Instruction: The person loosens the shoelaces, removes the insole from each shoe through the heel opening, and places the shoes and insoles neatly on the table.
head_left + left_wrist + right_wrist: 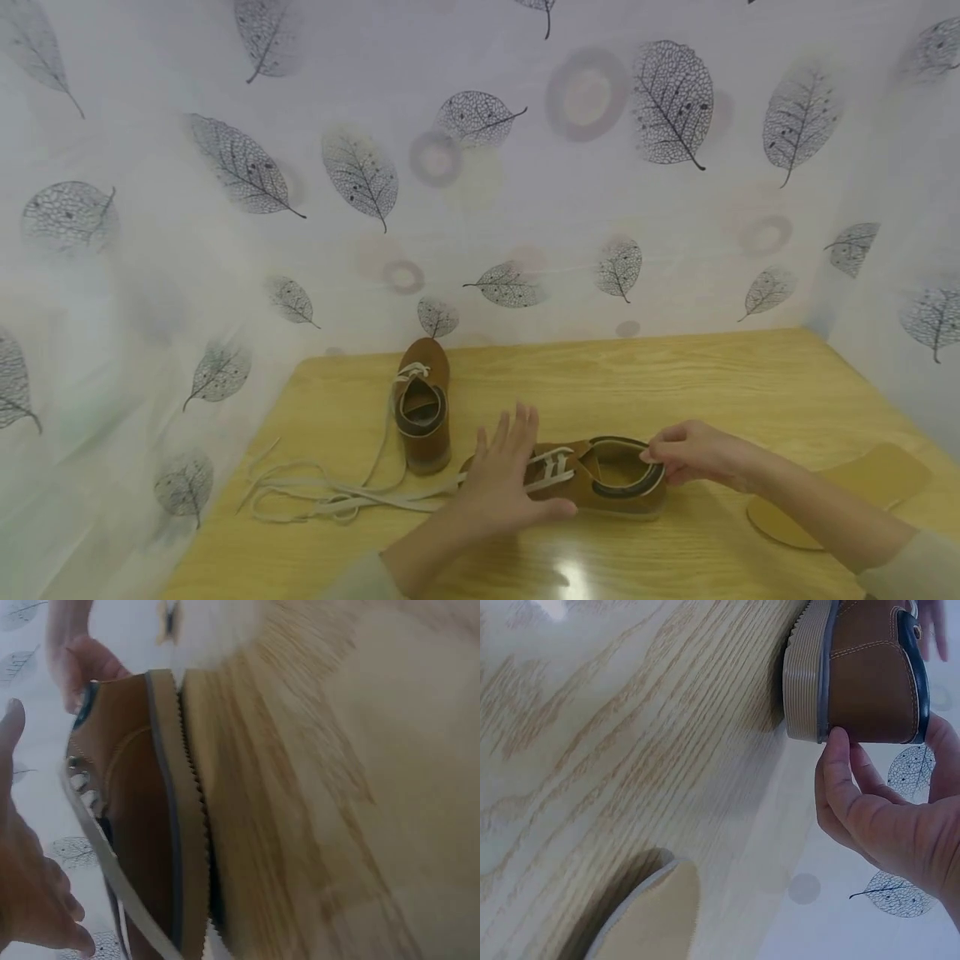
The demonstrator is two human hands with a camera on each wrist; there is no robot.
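Note:
A brown shoe (630, 505) lies sole down on the table, its toe to the left and heel to the right. My right hand (701, 454) pinches the heel, with the thumb at the dark padded collar and fingers against the back, as the right wrist view shows. Over the toe end my left hand (502, 483) is spread with straight fingers, hiding part of the front. In the left wrist view that hand (30, 877) shows beside the shoe's laced side. Pale laces (555, 467) cross the shoe and trail left in long loose ends.
Another brown shoe (429, 450) stands behind and to the left, toe pointing away, loosely laced. A tan insole (847, 500) lies at the right, partly under my right forearm. Leaf-printed white sheeting (517, 208) surrounds the back and sides of the wooden table (720, 375).

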